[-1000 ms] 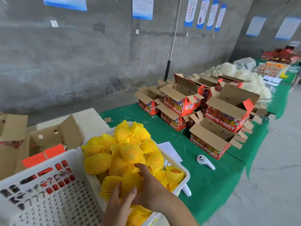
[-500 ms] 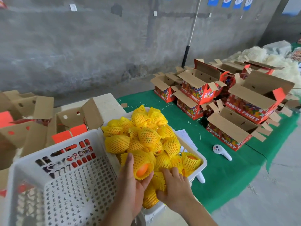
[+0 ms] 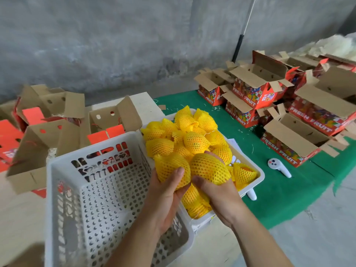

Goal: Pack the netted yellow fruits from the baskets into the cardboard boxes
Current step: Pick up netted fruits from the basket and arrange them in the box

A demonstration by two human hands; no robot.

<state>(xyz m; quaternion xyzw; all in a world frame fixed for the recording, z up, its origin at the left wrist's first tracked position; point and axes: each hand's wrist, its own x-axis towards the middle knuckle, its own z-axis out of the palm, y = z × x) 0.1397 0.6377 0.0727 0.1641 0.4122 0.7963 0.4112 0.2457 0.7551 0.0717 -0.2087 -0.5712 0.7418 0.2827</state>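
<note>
A rough grey concrete wall (image 3: 115, 45) backed the scene, and a pole (image 3: 243, 29) leaned against it. The tabletop (image 3: 289, 193) wore a green cloth on its right part, where open cardboard boxes (image 3: 289, 139) printed "FRESH FRUIT" stood clustered; more open boxes (image 3: 44, 135) crowded the left. An empty white basket (image 3: 92, 199) sat beside the full basket (image 3: 259, 171) heaped with netted yellow fruits (image 3: 192, 139). A white controller (image 3: 278, 166) lay on the cloth. Compared with half a second before, both hands had risen: the left hand (image 3: 165, 197) now cupped one netted fruit (image 3: 171, 168), fingers curled round it, and the right hand (image 3: 217, 191) gripped another (image 3: 209, 168), just above the heap.
</note>
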